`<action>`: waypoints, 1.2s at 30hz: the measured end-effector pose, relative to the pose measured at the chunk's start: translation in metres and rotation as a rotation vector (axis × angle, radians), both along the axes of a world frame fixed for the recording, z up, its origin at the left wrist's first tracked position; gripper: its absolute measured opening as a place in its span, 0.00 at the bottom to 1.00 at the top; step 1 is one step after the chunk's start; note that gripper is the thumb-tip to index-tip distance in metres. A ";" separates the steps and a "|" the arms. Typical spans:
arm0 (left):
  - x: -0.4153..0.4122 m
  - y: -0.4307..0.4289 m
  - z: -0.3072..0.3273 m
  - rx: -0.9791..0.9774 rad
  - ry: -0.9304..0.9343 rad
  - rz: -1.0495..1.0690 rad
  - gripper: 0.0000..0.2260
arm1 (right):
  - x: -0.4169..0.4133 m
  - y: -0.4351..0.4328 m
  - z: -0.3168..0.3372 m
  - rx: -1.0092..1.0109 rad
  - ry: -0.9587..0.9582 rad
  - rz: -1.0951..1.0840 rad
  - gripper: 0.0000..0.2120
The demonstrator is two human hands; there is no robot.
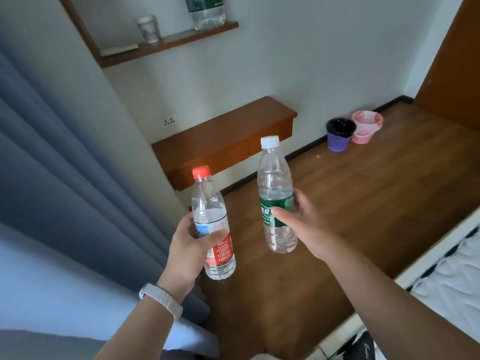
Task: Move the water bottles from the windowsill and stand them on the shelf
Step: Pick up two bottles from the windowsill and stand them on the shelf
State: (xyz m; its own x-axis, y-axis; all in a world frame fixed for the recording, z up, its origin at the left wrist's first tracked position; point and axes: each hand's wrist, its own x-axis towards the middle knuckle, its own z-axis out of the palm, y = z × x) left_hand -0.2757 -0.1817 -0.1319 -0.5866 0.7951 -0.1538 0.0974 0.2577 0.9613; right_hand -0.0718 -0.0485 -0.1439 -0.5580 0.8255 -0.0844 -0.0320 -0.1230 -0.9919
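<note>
Wooden floor (pixel 363 203) below; left hand (pixel 187 245) grips red-capped bottle (pixel 213 229); right hand (pixel 304 219) grips green-labelled bottle (pixel 276 198); shelf (pixel 168 45) above.

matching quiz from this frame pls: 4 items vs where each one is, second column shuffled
Items:
1. red-capped bottle
2. white-capped bottle
3. large green-label bottle
4. purple bin

Places:
A. on the floor by the wall
B. in the right hand
C. standing on the upper shelf
D. in the left hand

Pairs: 1-D, 2-B, 3-C, 4-A
</note>
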 end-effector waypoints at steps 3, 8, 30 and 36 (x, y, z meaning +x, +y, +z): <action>0.002 0.027 0.005 -0.007 0.015 -0.049 0.24 | 0.007 0.019 0.001 -0.011 -0.014 -0.034 0.29; -0.008 0.076 0.000 -0.030 -0.013 -0.133 0.26 | 0.015 0.051 -0.004 -0.029 -0.039 -0.126 0.30; -0.147 0.342 -0.023 0.007 -0.158 -0.457 0.22 | -0.115 0.238 -0.017 -0.055 -0.144 -0.451 0.17; -0.207 0.374 -0.019 0.038 -0.161 -0.379 0.25 | -0.171 0.278 -0.011 -0.033 -0.114 -0.402 0.24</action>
